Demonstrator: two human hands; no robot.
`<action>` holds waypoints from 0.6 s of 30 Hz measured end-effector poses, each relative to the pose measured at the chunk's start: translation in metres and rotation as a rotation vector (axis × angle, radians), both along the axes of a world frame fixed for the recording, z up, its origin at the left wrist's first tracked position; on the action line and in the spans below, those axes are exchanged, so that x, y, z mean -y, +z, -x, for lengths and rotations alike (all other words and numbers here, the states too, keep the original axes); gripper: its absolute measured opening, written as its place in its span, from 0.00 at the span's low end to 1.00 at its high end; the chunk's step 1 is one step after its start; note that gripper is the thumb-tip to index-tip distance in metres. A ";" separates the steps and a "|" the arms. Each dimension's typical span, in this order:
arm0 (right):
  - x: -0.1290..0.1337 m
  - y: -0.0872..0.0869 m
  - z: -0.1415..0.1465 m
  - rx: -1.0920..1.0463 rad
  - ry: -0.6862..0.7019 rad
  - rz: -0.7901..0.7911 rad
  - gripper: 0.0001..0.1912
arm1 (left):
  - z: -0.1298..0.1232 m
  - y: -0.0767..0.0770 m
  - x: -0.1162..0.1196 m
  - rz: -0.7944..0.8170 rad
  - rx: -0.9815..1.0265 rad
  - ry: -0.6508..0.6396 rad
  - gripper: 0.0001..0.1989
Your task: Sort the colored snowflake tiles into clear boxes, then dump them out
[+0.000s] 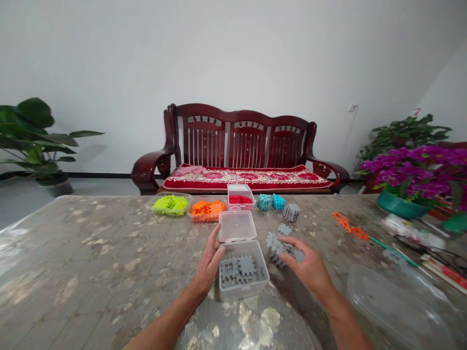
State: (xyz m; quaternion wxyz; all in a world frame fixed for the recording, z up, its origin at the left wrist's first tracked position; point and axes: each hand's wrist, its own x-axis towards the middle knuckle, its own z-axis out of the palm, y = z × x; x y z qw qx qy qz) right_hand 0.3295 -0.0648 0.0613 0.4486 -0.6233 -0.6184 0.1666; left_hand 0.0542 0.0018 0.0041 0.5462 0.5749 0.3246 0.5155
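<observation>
A clear plastic box (243, 290) with its hinged lid (238, 226) standing up holds grey toothed tiles (239, 270). My left hand (209, 255) grips the box at its left rear corner, thumb on the rim and fingers along the outside beside the lid. Right of the box, my right hand (304, 260) has thumb and fingers closed on grey toothed tiles (276, 244); the palm side is partly hidden. One loose grey tile (284, 229) lies just beyond that hand. Farther back is a stack of grey tiles (292, 212).
Tubs of lime pieces (170, 204) and orange pieces (207, 210), a box of red pieces (241, 200) and blue stacks (271, 201) line the back. At right are a clear lid (394, 306), an orange linked strip (350, 226) and a flower pot (401, 204).
</observation>
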 end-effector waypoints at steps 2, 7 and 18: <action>0.003 0.010 0.019 0.068 0.127 -0.012 0.17 | 0.000 -0.001 0.000 -0.013 0.006 0.013 0.37; -0.001 0.019 0.043 0.226 0.313 -0.016 0.20 | 0.000 0.000 0.000 -0.032 0.004 0.037 0.36; -0.018 -0.019 -0.030 0.268 -0.164 0.026 0.21 | -0.001 0.007 0.002 -0.001 -0.012 0.040 0.39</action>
